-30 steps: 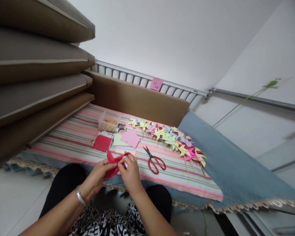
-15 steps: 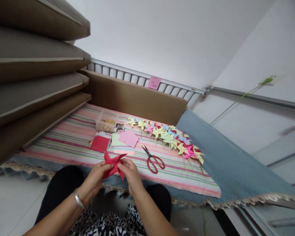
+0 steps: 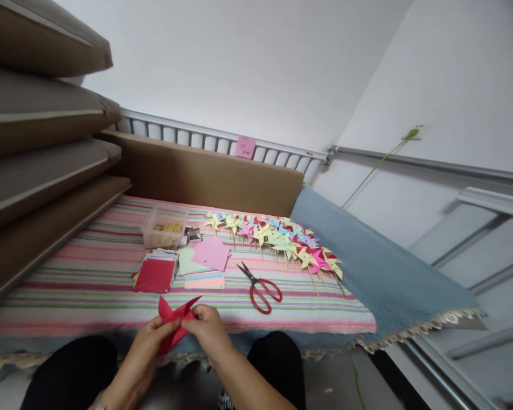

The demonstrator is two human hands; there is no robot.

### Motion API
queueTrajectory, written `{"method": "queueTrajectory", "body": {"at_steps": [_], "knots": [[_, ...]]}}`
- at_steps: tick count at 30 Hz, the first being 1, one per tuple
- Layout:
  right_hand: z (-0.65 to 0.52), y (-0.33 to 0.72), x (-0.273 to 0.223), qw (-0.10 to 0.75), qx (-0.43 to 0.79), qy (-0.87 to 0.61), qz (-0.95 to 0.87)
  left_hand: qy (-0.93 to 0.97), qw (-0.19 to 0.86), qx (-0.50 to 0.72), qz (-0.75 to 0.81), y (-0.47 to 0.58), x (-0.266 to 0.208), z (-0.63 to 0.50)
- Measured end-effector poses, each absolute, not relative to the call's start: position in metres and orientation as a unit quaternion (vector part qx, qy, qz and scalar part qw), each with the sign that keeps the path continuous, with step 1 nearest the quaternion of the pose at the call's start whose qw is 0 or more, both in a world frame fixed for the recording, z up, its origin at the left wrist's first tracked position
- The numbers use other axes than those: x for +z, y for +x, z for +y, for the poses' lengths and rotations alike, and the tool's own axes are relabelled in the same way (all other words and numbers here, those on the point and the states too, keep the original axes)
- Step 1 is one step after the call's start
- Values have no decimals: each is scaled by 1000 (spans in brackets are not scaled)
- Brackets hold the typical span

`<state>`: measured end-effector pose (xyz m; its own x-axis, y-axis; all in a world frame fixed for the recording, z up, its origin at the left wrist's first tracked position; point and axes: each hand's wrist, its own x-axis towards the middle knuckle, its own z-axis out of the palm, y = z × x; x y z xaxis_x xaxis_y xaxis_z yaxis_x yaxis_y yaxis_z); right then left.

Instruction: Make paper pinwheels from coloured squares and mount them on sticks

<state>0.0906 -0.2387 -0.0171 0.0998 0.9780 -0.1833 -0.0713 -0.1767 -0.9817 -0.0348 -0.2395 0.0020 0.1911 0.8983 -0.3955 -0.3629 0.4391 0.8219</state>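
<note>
A red paper pinwheel (image 3: 171, 337) is pinched between my two hands above the near edge of the striped cloth. My left hand (image 3: 147, 344) grips its left side, thumb toward the centre. From the right, my right hand (image 3: 208, 331) presses thumb and fingers on the middle folds. Pointed red blades stick up past the fingers. Just beyond lie a stack of paper squares (image 3: 155, 275) with red on top and several pastel sheets (image 3: 210, 254). Red-handled scissors (image 3: 261, 288) rest to the right, blades pointing away and left.
Many finished pinwheels on sticks (image 3: 282, 242) lie in rows at the right. A clear plastic box (image 3: 165, 228) holds thin sticks. Stacked brown cushions (image 3: 47, 142) rise at the left, and a brown board (image 3: 205, 176) stands at the back by the rail.
The view has shifted, so the cloth's things sit lower and further left. Both hands keep hold of the red pinwheel, which is now tilted more, its lower part hidden differently by the fingers.
</note>
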Motion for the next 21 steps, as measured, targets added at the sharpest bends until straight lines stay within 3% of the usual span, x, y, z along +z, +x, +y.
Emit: {"method": "queueTrajectory", "body": {"at_steps": [4, 13, 21], "knots": [[-212, 99, -20, 464, 501, -580, -445, 270, 716, 437, 472, -50, -10, -208], [-98, 169, -44, 400, 258, -732, -487, 284, 717, 475, 423, -31, -11, -85], [-46, 168, -68, 306, 195, -796, -484, 261, 744, 463, 405, -15, -31, -28]]}}
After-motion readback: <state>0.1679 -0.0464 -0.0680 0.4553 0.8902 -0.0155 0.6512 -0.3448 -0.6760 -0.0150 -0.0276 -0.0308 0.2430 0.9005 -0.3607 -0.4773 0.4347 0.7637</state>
